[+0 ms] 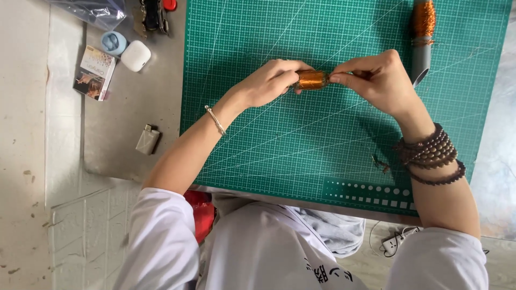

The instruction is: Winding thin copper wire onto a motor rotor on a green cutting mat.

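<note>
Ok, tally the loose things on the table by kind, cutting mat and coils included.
Green cutting mat: 1
Copper wire coils: 2, one held between both hands, one on a grey tube
Small printed box: 1
Rounded cases: 2, pale blue, white
Grey lighter: 1
Clear plastic bag: 1
Total: 8

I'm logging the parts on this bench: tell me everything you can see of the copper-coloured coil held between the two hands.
The coil is a short cylinder closely wound with shiny orange-copper wire. It lies horizontally, held just above the green cutting mat. The left hand pinches its left end, the right hand its right end, so both ends are hidden by fingers. Its core cannot be seen.
</note>
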